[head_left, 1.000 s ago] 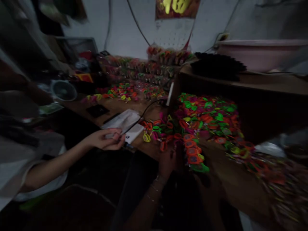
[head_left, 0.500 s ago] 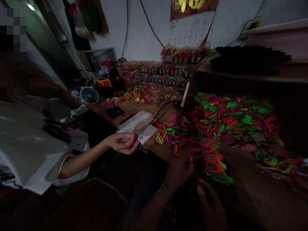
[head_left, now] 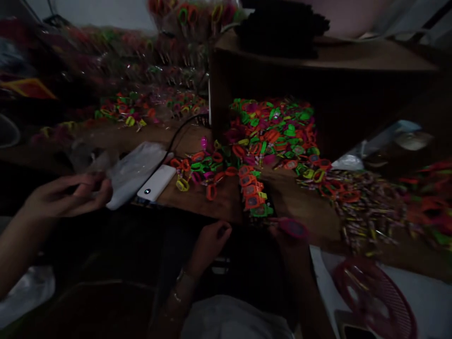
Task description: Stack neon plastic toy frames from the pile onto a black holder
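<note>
Our right hand [head_left: 290, 235] pinches a pink round plastic piece [head_left: 294, 229] at the wooden table's [head_left: 197, 200] edge; left hand [head_left: 208, 240] is loosely curled, empty. We'd best steady it with both hands.

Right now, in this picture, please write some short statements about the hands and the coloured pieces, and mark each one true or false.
1. The right hand holds a pink round piece at the table edge. True.
2. The left hand lies flat on the white power bank. False: it is below the table edge, apart from the power bank.
3. A row of orange pieces lies on the table in front of the person's hands. True.
4. The co-worker's hand reaches in from the right side of the picture. False: it comes in from the left, near the clear plastic bags.
5. The pile of coloured pieces is all blue. False: it is mostly green, orange and pink.
</note>
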Demonstrator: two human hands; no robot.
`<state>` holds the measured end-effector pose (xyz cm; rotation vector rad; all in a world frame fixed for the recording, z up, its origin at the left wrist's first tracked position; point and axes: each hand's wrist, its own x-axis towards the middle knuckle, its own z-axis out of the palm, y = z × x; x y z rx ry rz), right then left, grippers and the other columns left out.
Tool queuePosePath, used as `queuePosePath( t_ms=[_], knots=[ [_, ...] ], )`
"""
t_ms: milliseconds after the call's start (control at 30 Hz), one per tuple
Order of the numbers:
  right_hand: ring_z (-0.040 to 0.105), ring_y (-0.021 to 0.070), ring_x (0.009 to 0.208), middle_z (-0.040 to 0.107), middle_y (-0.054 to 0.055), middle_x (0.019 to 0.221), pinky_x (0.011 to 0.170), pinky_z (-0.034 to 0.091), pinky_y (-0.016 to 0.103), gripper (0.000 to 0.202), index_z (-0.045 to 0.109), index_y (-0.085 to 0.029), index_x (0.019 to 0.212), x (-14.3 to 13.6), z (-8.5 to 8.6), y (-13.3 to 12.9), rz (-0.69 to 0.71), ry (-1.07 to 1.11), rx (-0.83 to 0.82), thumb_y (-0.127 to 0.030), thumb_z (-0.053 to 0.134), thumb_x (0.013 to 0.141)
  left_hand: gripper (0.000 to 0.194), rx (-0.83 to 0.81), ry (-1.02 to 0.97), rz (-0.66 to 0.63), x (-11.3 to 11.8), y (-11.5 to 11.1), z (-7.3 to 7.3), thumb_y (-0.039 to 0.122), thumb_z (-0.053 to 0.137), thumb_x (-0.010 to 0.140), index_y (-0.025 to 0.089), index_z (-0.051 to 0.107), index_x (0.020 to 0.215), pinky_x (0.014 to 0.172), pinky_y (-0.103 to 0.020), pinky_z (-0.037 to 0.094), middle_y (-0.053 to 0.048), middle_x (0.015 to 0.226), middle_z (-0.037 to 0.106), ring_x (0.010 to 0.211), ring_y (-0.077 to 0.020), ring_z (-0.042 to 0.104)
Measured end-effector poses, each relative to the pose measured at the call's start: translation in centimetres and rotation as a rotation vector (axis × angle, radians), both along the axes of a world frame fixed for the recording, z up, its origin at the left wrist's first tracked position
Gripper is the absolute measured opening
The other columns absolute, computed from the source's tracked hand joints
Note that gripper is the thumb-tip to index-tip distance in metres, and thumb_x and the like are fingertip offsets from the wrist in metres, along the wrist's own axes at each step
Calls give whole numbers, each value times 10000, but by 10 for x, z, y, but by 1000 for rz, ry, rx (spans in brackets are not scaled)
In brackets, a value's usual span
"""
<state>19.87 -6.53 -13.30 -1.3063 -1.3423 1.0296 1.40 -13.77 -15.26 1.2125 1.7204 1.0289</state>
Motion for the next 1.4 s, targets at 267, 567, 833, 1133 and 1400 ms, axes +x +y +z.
queuePosePath(
  t_ms=[267,567,833,1133,1400],
  knots=[
    [658,190,639,713,21,702,607,551,328,221,602,-210,726,-27,-21,4,184,-23,-41,-362,725,624,226,-176,-220,45,35,20,-28,334,567,781,152,649,675,559,-234,405,-42,629,664,620,-164,601],
    [664,254,689,722,94,730,630,536,378,354,665,-180,751,-32,-33,-4,48,-166,-122,-498,697,597,256,-200,-397,111,50,27,-37,329,541,810,140,669,693,601,-245,459,-63,680,685,670,-168,629],
    [653,320,777,709,160,787,702,510,427,458,641,-162,758,-57,-46,-2,-144,-286,-26,-584,666,582,228,-209,-442,156,50,27,-33,286,561,783,132,699,685,650,-262,459,-45,691,695,705,-184,613],
    [662,253,710,725,79,748,675,514,370,249,689,-195,768,-18,-27,11,162,-302,-38,-412,602,680,266,-235,-495,149,47,28,-32,335,550,742,111,691,758,542,-237,439,-40,634,653,596,-147,578],
    [683,210,908,730,110,990,798,502,292,253,689,-131,976,-23,-5,162,154,-794,102,-115,530,780,319,-299,-491,168,36,19,-45,407,524,701,118,648,756,440,-200,364,10,538,550,490,-109,507]
  ],
)
